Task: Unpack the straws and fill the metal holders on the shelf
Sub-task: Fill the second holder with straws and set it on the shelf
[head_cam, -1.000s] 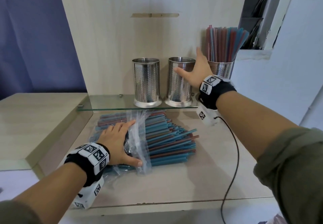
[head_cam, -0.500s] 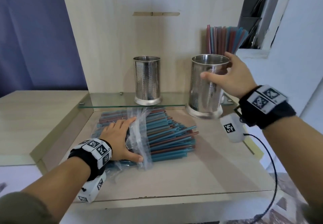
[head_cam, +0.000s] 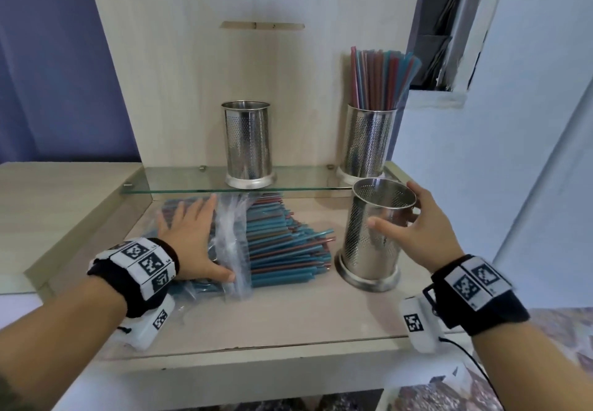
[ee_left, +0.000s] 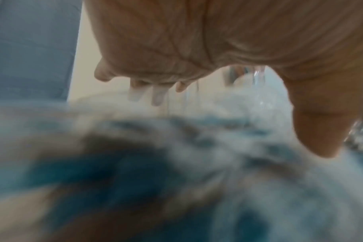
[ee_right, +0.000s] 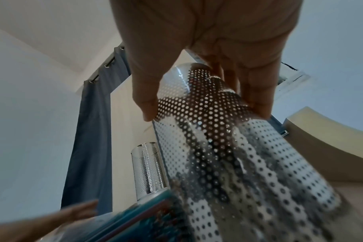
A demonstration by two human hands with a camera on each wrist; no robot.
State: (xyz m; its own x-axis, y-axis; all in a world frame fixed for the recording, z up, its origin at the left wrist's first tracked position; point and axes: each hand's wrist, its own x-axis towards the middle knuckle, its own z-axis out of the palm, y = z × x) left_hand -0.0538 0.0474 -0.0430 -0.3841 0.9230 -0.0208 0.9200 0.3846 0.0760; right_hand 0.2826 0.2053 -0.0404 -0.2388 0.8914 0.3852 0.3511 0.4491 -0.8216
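Note:
A clear plastic bag of blue and red straws lies on the lower wooden surface. My left hand presses flat on the bag's left half, fingers straight and thumb spread; the left wrist view shows the palm over the blurred bag. My right hand grips an empty perforated metal holder near its rim, with the base down at the wooden surface just right of the straw ends. In the right wrist view, thumb and fingers wrap that holder.
On the glass shelf stand an empty holder in the middle and a holder full of upright straws at the right. A wooden back panel rises behind; a blue curtain hangs left.
My right hand lifted the middle holder off the glass shelf and brought it down and forward to the lower surface beside the straws. The left hand stayed on the bag.

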